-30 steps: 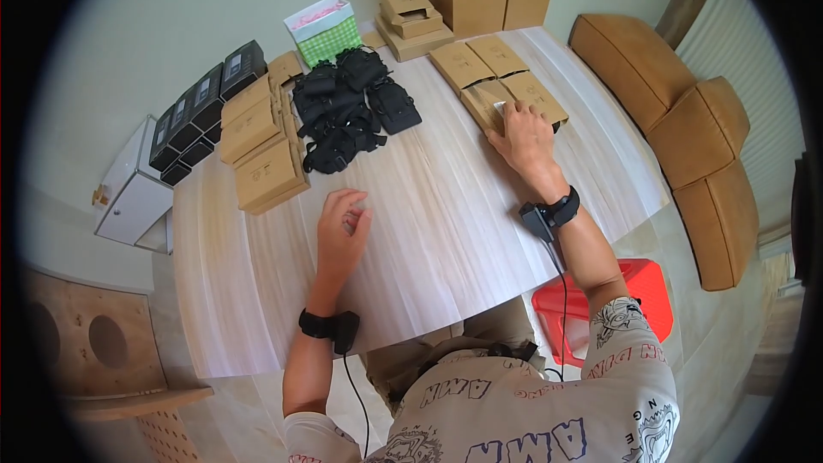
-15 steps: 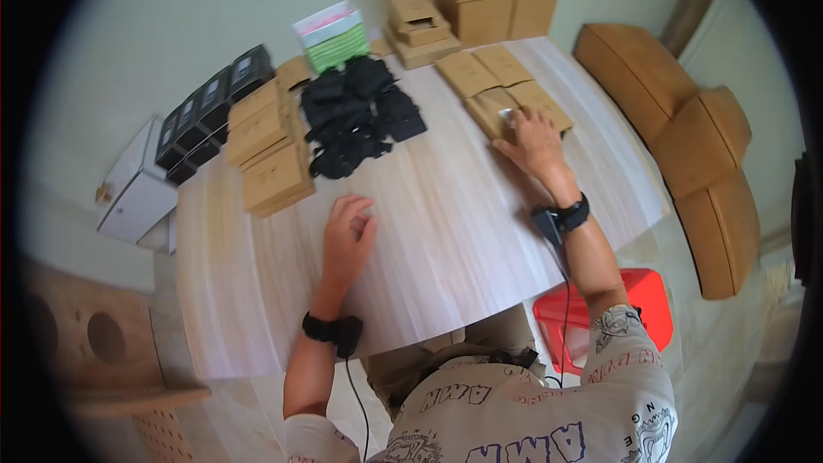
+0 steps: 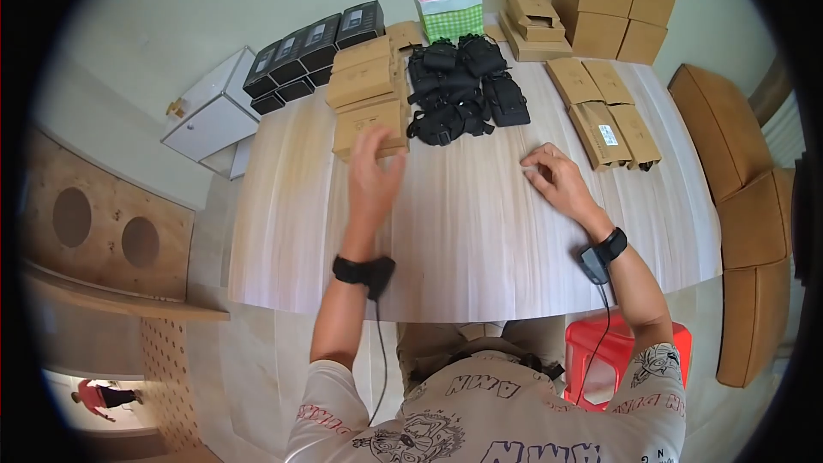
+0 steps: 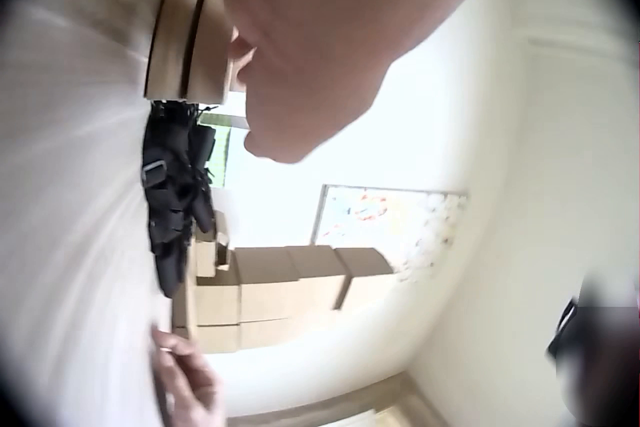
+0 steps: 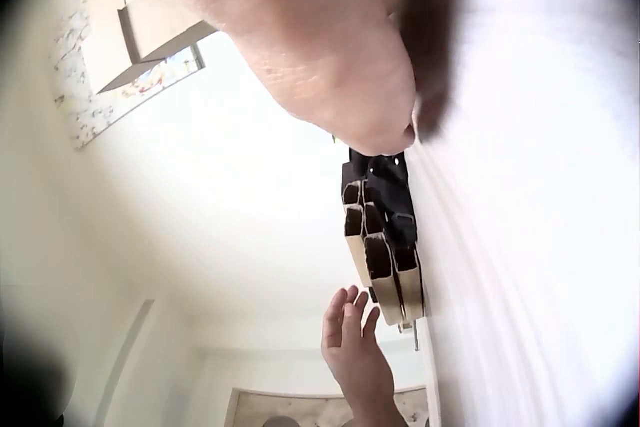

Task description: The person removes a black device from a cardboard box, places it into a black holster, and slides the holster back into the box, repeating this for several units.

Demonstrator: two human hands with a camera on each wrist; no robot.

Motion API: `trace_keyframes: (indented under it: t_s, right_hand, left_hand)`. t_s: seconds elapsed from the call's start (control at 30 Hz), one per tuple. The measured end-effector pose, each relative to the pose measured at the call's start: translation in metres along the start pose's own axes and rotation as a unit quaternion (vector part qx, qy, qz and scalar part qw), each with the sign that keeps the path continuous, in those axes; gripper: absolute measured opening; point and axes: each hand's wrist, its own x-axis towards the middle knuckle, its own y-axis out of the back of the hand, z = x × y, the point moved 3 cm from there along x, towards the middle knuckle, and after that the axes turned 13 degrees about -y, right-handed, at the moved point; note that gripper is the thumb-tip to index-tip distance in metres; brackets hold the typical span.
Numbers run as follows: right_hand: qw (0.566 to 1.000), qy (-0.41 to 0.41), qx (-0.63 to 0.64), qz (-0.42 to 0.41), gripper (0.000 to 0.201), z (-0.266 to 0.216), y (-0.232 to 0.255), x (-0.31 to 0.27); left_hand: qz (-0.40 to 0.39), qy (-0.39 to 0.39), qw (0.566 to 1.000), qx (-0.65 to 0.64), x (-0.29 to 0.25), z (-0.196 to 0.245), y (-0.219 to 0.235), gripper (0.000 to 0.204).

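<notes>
My left hand (image 3: 375,178) is raised at the near end of the left stack of flat brown cardboard boxes (image 3: 358,124). Its fingers overlap the nearest box in the head view; the right wrist view shows this hand (image 5: 362,362) with fingers spread beside the boxes' open ends (image 5: 380,257). Loosely bent, my right hand (image 3: 561,184) is low over the wooden table (image 3: 480,231), holding nothing. Beyond it on the right lie several flat brown boxes (image 3: 630,124), one bearing a white label (image 3: 608,135). Black strapped pouches (image 3: 459,90) are heaped between the two groups.
Black boxes (image 3: 313,47) are stacked at the back left. A green checked bag (image 3: 453,17) and small cartons (image 3: 533,21) stand along the back, with large cartons (image 3: 613,9) to their right. A brown sofa (image 3: 746,223) flanks the table; a red stool (image 3: 587,360) is below its edge.
My right hand has come off the labelled box on the right and drawn back toward the table's middle. My left hand has reached forward to the left brown boxes. The head view has turned.
</notes>
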Motion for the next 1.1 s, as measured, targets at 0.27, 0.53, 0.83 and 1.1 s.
trace_keyframes:
  t_s: [0.27,0.53,0.83,1.1]
  right_hand:
    - [1.000,-0.019,0.015,0.009,0.012,0.004,0.000,0.005]
    - [1.000,-0.005,0.023,0.013,0.014,0.001,0.001,0.005]
    - [0.999,-0.027,0.021,0.003,0.014,0.001,0.000,0.006]
    - [0.999,-0.041,0.013,0.009,0.014,-0.002,-0.004,0.006]
  left_hand:
    - [-0.248,-0.001,0.957,0.151,0.038,-0.068,0.033,0.089]
    - [-0.235,-0.002,0.961,0.146,0.034,-0.056,0.030,0.098]
    - [-0.347,-0.005,0.936,-0.063,-0.029,0.045,-0.021,0.100]
    - [-0.243,-0.045,0.969,-0.019,-0.035,0.017,-0.015,0.096]
